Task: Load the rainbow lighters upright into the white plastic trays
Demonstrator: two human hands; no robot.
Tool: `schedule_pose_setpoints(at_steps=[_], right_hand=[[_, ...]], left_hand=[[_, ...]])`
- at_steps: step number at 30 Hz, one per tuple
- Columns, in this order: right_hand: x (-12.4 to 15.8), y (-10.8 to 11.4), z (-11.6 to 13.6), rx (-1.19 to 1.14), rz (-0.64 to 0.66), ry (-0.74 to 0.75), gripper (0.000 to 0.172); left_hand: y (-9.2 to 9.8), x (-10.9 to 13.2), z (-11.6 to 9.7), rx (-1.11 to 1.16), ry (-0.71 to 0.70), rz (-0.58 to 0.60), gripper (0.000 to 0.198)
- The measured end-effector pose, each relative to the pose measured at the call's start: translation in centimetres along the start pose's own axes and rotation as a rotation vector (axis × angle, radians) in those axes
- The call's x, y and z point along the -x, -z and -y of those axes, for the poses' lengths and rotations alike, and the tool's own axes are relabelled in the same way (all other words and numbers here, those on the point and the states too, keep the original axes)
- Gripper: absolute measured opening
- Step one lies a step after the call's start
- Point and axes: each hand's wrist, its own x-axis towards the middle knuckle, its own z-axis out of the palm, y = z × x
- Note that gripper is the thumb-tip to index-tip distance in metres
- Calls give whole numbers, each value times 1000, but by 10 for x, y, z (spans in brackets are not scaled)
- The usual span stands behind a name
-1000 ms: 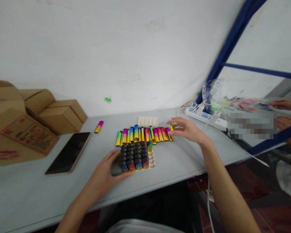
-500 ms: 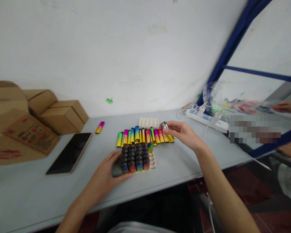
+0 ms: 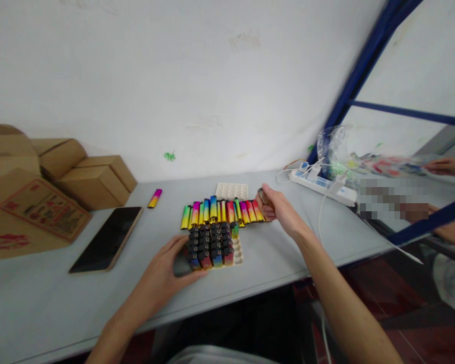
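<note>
My left hand curves around the left side of a block of upright lighters with black tops and shiny multicoloured bodies, its fingers spread, the thumb lying along the near edge. The block stands in rows in a pale, pocketed tray, whose right-hand column shows bare pockets toward me. My right hand is raised at the right end of the loose lighters, its fingers pinching a small lighter with a metallic top; most of its body is hidden in my grip.

Just behind the block, a row of glossy rainbow-and-gold lighters lies side by side on the pale grey surface. A second cream tray with round pockets sits beyond them, nearer the wall. Well to the left I have one magenta-and-yellow lighter lying alone, then a black-screened phone and brown cardboard boxes. On the right, near the wall, is a white power strip with plugs in it.
</note>
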Motion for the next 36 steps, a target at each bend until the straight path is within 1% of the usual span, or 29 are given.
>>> schedule_pose_setpoints(at_steps=[2, 5, 9, 14, 17, 22, 27, 31, 34, 36], right_hand=[[-3, -1, -2, -20, -55, -11, 52], [-5, -5, -3, -41, -107, -35, 43], [-4, -10, 0, -63, -129, -103, 36], [-3, -12, 1, -68, -147, -131, 33], [-3, -11, 2, -68, -158, -140, 34], [-4, -10, 3, -69, -122, -133, 40], [-4, -11, 0, -23, -141, -127, 38], [-4, -12, -1, -8, -155, -121, 37], [-5, -11, -1, -34, -169, -121, 44], [-5, -9, -1, -62, -135, -110, 48]], left_hand=[[-1, 0, 1, 5, -12, -5, 69], [-1, 0, 2, 4, -31, -4, 68], [1, 0, 0, 7, -40, 2, 66], [1, 0, -1, 4, -1, 1, 68], [0, 0, 0, 9, 13, 7, 69], [1, -1, -1, 8, 11, 14, 70], [2, -2, -3, 25, -15, 4, 65], [2, -1, -2, 0, -14, -8, 66], [0, 0, 0, -10, -11, -6, 68], [0, 0, 1, -9, -12, -1, 69]])
